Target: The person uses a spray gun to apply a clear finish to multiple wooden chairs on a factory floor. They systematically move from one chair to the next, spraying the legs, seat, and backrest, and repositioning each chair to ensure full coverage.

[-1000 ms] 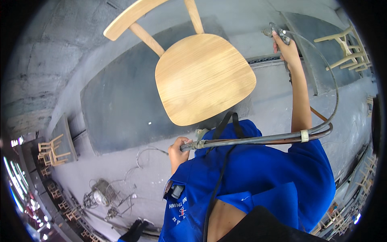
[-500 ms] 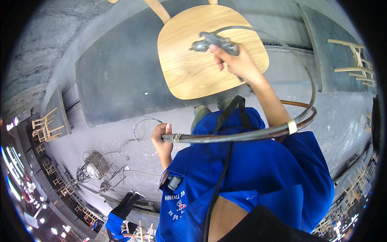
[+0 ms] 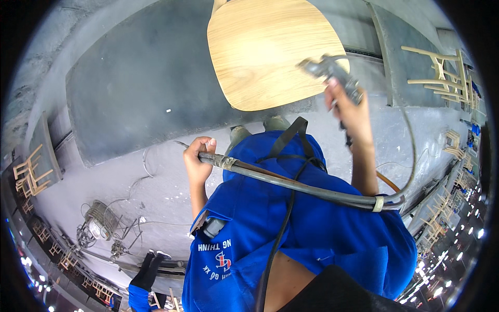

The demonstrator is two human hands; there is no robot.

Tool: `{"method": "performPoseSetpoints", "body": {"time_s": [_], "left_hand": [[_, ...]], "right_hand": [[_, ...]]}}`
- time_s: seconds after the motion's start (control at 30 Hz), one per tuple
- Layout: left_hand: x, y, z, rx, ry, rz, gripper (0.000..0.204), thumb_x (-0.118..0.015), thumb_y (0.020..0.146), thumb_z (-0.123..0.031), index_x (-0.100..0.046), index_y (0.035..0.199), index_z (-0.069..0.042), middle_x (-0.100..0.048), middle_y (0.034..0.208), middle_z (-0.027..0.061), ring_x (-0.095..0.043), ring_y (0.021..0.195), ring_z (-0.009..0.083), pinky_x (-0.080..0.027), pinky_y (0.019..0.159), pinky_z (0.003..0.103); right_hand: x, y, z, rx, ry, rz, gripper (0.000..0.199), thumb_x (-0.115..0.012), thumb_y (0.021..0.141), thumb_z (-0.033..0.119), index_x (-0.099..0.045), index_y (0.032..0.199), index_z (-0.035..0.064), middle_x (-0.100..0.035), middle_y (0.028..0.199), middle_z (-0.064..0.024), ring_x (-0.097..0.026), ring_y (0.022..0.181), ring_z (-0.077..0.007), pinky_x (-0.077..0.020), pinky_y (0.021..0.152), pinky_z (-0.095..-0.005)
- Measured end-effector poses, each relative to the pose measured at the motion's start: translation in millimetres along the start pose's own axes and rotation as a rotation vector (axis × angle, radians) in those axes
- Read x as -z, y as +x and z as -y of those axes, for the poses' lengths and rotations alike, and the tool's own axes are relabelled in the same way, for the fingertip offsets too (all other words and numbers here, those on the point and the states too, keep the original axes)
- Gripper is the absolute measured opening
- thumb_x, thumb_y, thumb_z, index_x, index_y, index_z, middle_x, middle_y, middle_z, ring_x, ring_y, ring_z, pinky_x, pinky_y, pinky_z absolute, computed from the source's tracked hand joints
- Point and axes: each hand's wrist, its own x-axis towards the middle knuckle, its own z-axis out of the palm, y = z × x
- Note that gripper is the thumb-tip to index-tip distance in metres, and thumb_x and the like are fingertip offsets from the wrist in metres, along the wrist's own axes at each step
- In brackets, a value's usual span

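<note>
My right hand is closed round the handle of a metal spray gun, which is blurred by motion. The gun hangs over the near right edge of a pale wooden chair seat, its nozzle pointing left. In my left hand is a bundle of grey and brown hoses, bound with tape and running across my front. At the right the bundle bends round and a thinner hose rises toward the gun. The chair's back lies mostly outside the picture.
A dark grey board extends left of the seat. Pale wooden chair frames stand at the right, others at the left. Coiled cable and tangled lines lie on the floor lower left. A person in blue is behind.
The spray gun and my right hand have swung right and nearer, toward the seat's edge. My left hand has shifted left with the hoses. The whole view has shifted a little.
</note>
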Motion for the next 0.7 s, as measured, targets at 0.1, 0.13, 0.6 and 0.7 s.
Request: {"method": "performPoseSetpoints", "body": {"time_s": [0.1,0.13,0.6,0.7], "left_hand": [[1.5,2.6,1.3,0.005,0.005,0.027,0.015,-0.076,0.090,-0.013,-0.067,0.084,-0.003,-0.036,0.051,-0.0049,-0.029,0.050,0.0049,-0.025,0.047,0.028],[1.6,3.9,1.2,0.003,0.025,0.044,0.014,-0.077,0.090,-0.013,-0.068,0.084,-0.004,-0.036,0.050,-0.0045,-0.029,0.050,0.0051,-0.025,0.047,0.028],[-2.5,14.6,15.8,0.040,-0.036,0.226,0.015,-0.077,0.089,-0.013,-0.068,0.082,-0.003,-0.037,0.050,-0.0031,-0.030,0.050,0.0054,-0.026,0.047,0.028],[-2.8,14.1,15.0,0.048,-0.040,0.232,0.016,-0.077,0.089,-0.013,-0.067,0.080,-0.003,-0.037,0.050,-0.0034,-0.031,0.050,0.0052,-0.026,0.047,0.028]], "right_hand": [[-14.4,-21.9,1.3,0.036,0.268,0.385,0.030,-0.064,0.101,0.032,-0.066,0.106,0.0022,-0.062,0.071,-0.0006,-0.054,0.055,-0.0060,-0.0318,0.040,-0.0199],[-12.3,-22.8,0.9,0.010,0.177,0.295,0.029,-0.064,0.101,0.032,-0.066,0.105,0.0025,-0.061,0.070,-0.0003,-0.053,0.055,-0.0056,-0.0317,0.041,-0.0198],[21.9,-43.2,-3.0,0.041,-0.089,-0.129,0.025,-0.070,0.098,0.027,-0.067,0.088,0.0046,-0.054,0.064,0.0042,-0.047,0.057,-0.0041,-0.0379,0.052,-0.0223],[-10.7,-67.8,-2.7,-0.065,0.119,0.190,0.022,-0.069,0.098,0.024,-0.068,0.094,0.0024,-0.057,0.066,0.0033,-0.051,0.058,-0.0040,-0.0398,0.052,-0.0213]]}}
